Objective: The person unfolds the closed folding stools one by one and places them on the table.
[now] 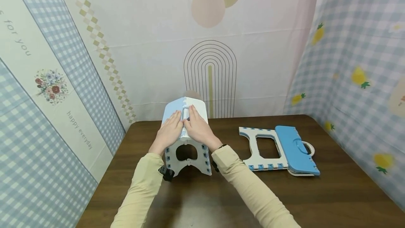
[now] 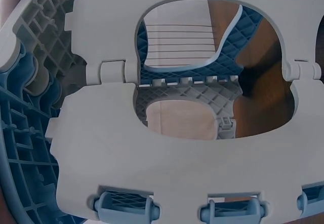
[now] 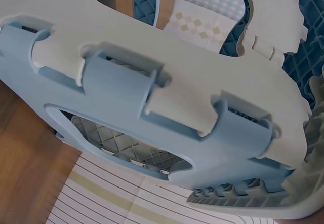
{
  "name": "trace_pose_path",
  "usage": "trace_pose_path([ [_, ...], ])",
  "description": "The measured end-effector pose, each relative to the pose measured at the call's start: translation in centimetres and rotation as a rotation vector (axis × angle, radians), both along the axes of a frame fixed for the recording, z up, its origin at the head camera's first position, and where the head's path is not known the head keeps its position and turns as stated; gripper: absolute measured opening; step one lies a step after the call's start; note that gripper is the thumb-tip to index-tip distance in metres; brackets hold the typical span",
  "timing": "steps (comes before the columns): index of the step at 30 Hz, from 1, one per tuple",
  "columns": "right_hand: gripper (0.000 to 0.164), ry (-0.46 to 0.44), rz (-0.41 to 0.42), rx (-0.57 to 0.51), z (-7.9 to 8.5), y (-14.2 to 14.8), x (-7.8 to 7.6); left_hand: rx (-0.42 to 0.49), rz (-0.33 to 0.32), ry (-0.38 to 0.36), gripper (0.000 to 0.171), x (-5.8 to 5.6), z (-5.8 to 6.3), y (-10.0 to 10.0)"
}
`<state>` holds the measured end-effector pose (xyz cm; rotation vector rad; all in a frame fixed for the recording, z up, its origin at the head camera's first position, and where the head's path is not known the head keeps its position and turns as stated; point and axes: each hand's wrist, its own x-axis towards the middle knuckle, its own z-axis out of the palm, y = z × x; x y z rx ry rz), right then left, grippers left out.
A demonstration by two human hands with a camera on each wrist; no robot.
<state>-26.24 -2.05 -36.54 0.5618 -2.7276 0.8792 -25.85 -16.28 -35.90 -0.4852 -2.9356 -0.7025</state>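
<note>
A folding step stool [image 1: 196, 102] stands on the table, its top creased upward along the middle hinge, one half light blue and the other white. Flat on the blue half lies my left hand [image 1: 170, 131], fingers straight and pointing away from me. My right hand [image 1: 199, 128] presses the white half the same way, the two thumbs close together near the central slot. In the left wrist view the stool's white end panel [image 2: 111, 127] shows its oval opening and hinges. A light blue side panel [image 3: 119, 87] with knuckle hinges fills much of the right wrist view.
To the right, a second blue and white folding stool [image 1: 295, 150] lies folded out flat on the brown wooden table [image 1: 341, 192]. A patterned cloth backdrop [image 1: 152, 62] hangs behind the table, with checked cloth [image 1: 345, 105] along the right.
</note>
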Motion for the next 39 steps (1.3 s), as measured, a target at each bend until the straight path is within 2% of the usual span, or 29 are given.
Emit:
trace_pose_path([
  [10,0.059,0.011,-0.016,0.124,-0.1,0.9,-0.9,-0.063,0.017,0.02,0.057,-0.7,0.0,1.0],
  [21,0.057,0.0,-0.033,0.241,0.2,0.7,-0.5,-0.101,0.021,0.011,0.058,-0.6,0.0,1.0],
  [29,0.056,0.001,-0.032,0.277,0.2,0.8,-0.5,-0.111,0.005,-0.003,0.059,-0.7,0.0,1.0],
  [39,0.058,-0.065,-0.02,0.353,0.6,0.7,-1.0,-0.143,-0.022,-0.035,0.058,-1.0,0.2,0.9],
])
